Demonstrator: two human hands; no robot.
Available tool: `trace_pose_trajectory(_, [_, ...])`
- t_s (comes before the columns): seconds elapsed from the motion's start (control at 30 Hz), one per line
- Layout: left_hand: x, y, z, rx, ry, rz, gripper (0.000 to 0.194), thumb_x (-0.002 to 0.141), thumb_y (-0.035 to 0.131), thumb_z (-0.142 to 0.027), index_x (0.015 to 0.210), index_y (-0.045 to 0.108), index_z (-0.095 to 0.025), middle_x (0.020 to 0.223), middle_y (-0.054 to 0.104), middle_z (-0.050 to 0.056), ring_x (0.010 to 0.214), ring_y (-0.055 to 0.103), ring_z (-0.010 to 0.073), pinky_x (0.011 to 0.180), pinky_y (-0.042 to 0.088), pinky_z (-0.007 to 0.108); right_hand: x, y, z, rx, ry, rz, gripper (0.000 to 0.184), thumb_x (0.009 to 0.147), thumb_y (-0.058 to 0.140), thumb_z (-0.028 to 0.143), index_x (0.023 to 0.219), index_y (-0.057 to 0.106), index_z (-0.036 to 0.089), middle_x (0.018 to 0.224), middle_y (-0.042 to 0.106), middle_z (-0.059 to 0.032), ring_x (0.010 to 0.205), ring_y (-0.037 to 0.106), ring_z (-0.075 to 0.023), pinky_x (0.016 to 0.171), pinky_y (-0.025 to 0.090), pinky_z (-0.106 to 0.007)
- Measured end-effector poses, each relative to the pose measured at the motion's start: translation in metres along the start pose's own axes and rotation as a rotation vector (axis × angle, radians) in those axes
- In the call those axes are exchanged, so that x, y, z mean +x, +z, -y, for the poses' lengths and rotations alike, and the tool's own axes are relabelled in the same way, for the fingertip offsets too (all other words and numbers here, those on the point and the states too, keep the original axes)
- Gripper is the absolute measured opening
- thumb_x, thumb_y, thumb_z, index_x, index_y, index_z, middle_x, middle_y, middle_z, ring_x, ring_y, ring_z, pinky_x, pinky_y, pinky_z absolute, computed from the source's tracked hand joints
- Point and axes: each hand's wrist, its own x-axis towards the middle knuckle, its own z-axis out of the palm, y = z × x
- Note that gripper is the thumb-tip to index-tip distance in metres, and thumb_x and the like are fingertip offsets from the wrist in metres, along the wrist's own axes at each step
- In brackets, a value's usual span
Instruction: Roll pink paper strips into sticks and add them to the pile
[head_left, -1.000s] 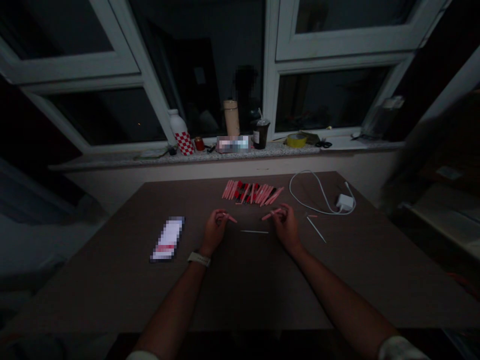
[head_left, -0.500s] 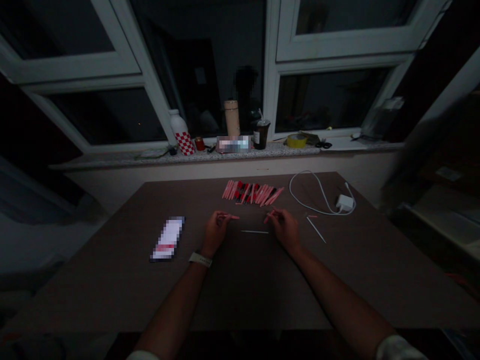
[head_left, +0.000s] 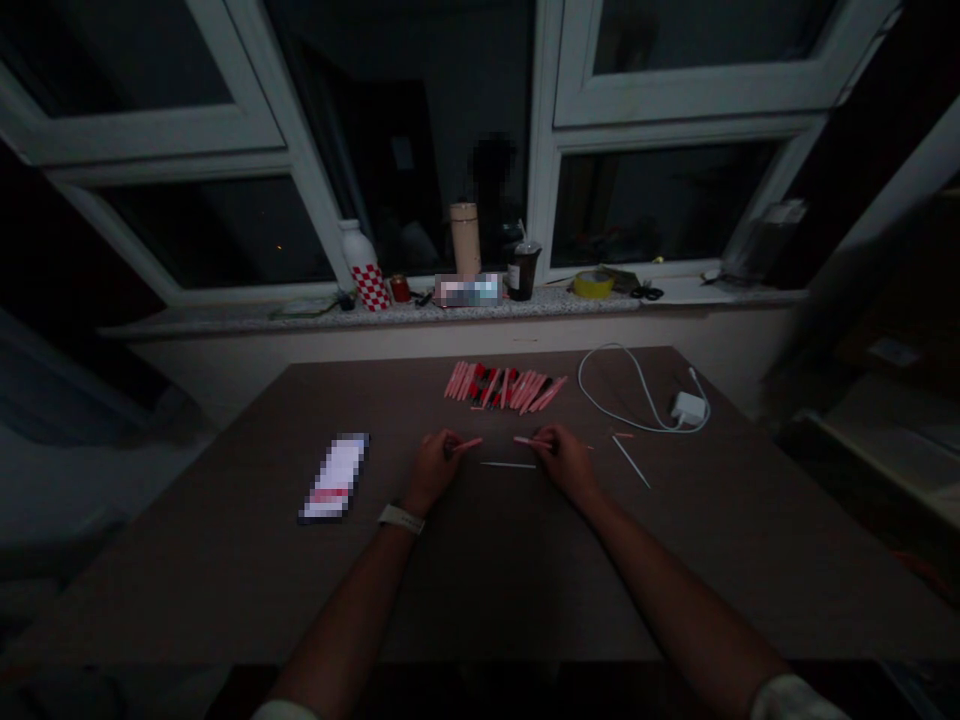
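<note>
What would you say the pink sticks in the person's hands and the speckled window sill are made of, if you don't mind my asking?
The pink sticks, held in the left hand and right hand, look like smooth plastic or coated paper: slim, even, faintly glossy. The dim light leaves this open. The window sill looks like polished granite, pale with dark flecks.

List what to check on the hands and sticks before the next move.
1. Left hand holds a pink stick: ok.
2. Right hand holds a second pink stick: ok.
3. Thin white stick lies between the hands, touching neither: ok.
4. Pile of pink sticks lies apart from both hands: ok.
5. White cable lies apart from the pile: ok.
6. Both grips firm: cannot tell, the light is too dim.
</note>
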Motion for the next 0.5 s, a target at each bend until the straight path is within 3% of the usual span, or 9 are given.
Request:
trace_pose_trajectory(0.13, [0.0,0.001,0.002,0.055,0.05,0.031,0.028,0.084,0.059,-0.048,0.086,0.065,-0.02,0.083,0.068,0.005,0.082,0.058,0.0215,0.073,0.044,0.033,0.001,0.001,-0.003,-0.134,-0.058,0.064,0.008,0.08,0.06,0.022,0.085,0.066,0.02,0.084,0.07,-0.0042,0.079,0.065,-0.0191,0.071,0.048,-0.03])
trace_pose_trajectory(0.27, [0.006,0.004,0.006,0.048,0.076,-0.013,0.022,0.086,0.056,-0.041,0.091,0.065,-0.021,0.092,0.069,0.005,0.088,0.06,0.0212,0.081,0.043,0.035,0.0,-0.001,-0.001,-0.206,-0.087,0.07,0.011,0.082,0.061,0.023,0.089,0.068,0.02,0.085,0.07,-0.0055,0.082,0.062,-0.0203,0.074,0.046,-0.031])
trace_pose_trajectory(0.5, [0.034,0.013,0.012,0.083,0.059,-0.002,0.019,0.084,0.054,-0.029,0.095,0.067,-0.018,0.098,0.07,0.008,0.091,0.062,0.0224,0.087,0.044,0.038,0.0,-0.003,-0.001,-0.199,-0.121,0.097,0.017,0.082,0.063,0.03,0.095,0.069,0.021,0.091,0.071,-0.0058,0.087,0.061,-0.0221,0.077,0.046,-0.033])
